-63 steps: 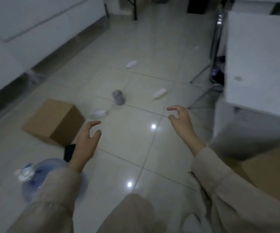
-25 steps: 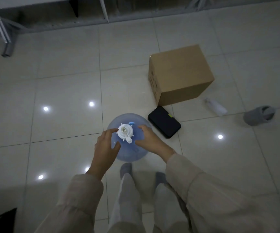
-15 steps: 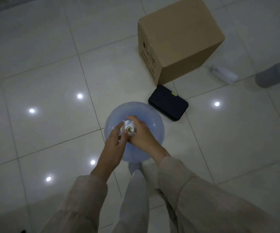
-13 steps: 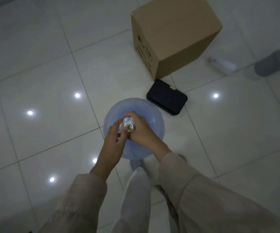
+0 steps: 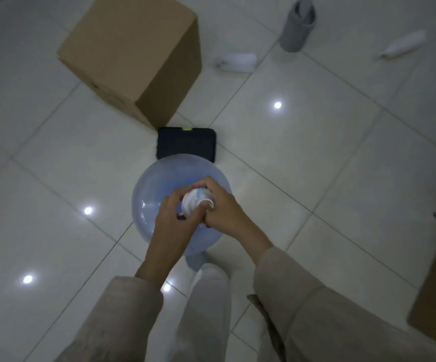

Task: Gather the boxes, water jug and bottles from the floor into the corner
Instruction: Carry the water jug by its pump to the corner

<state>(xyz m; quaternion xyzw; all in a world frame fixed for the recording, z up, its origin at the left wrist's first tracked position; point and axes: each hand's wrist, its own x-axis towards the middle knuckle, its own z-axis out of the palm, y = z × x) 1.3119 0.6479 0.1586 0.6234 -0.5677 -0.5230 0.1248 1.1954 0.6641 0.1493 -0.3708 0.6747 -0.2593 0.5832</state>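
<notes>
Left hand (image 5: 173,220) and right hand (image 5: 220,211) meet, fingers curled in a grip.

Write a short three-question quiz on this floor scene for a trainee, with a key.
1. True or false: both hands grip the neck of the water jug.
2. Multiple choice: the black flat case lies
A. on top of the cardboard box
B. on the floor between the box and the jug
C. under the grey slipper
3. How many small white bottles show on the floor beyond the jug?

Key
1. True: left hand and right hand wrap the white cap end.
2. B
3. Two: one beside the box, one far right.
</notes>
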